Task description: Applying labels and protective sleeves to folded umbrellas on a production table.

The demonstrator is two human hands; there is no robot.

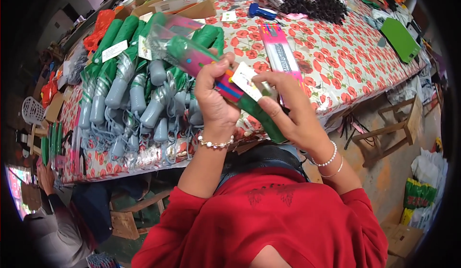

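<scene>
The left hand [213, 97] gripped a folded umbrella [225, 87] in clear wrap above the near table [336, 71] edge; the right hand [288, 109] pinched its white tag [246, 79], hiding the lower end

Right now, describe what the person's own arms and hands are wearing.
Both arms come out of red sleeves pushed up past the elbows. The left hand has a bead bracelet at the wrist; the right hand has a white bead bracelet and a thin bangle. No gloves.
</scene>
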